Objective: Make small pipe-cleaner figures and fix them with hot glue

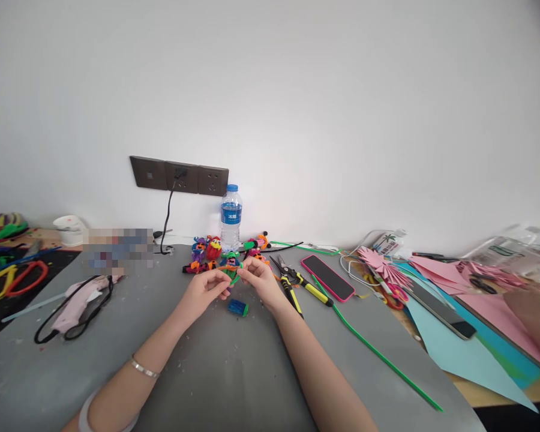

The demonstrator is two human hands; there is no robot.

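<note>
My left hand (209, 286) and my right hand (260, 279) meet near the middle of the grey table. Their fingers pinch a short orange and green pipe cleaner piece (231, 269) between them; the fingers partly cover it. Right behind it is a green pipe-cleaner figure (231, 259); I cannot tell whether the two are joined. A small blue roll with a green end (238, 308) lies below my fingers. Beyond them sit several colourful pipe-cleaner figures, among them a red one (213, 247) and a purple one (198, 248). Yellow-and-black pliers (292, 294) lie beside my right hand.
A water bottle (231, 219) stands behind the figures by the wall. To the right are a phone (327, 278), a long green pipe cleaner (378, 348) and pink folded paper (384, 267). Another person's hand (533, 318) is at far right. A pink glue gun (78, 304) lies left.
</note>
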